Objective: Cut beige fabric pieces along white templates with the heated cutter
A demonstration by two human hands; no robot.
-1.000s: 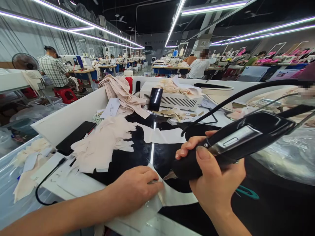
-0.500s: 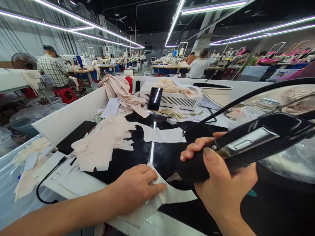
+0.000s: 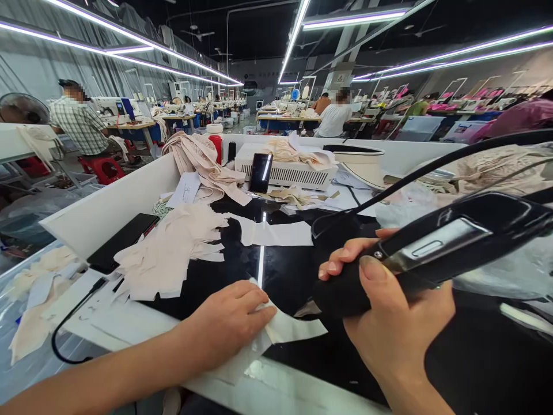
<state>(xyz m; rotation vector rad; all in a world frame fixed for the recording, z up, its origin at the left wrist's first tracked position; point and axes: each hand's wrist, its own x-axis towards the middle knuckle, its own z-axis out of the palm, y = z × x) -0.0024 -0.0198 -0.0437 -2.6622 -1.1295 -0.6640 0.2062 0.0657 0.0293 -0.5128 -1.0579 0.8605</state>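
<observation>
My right hand [image 3: 391,323] is wrapped round a black corded hand tool [image 3: 436,245], whose blunt front end rests low over the glossy black work surface [image 3: 242,271]. My left hand [image 3: 227,323] lies with fingers curled on a pale fabric strip [image 3: 289,328] and presses it flat on the surface, just left of the tool's tip. The tool's black cable [image 3: 432,167] arcs up and off to the right.
A heap of cut beige pieces [image 3: 173,253] lies to the left, with a black phone [image 3: 123,236] beside it. Behind stand a white vented box [image 3: 289,170], another phone [image 3: 261,172] and a red bottle [image 3: 217,147]. Other people sit at sewing tables in the distance.
My left hand has drawn the fabric strip slightly leftward and toward me. The right hand with the tool has shifted a little right. The view has panned slightly.
</observation>
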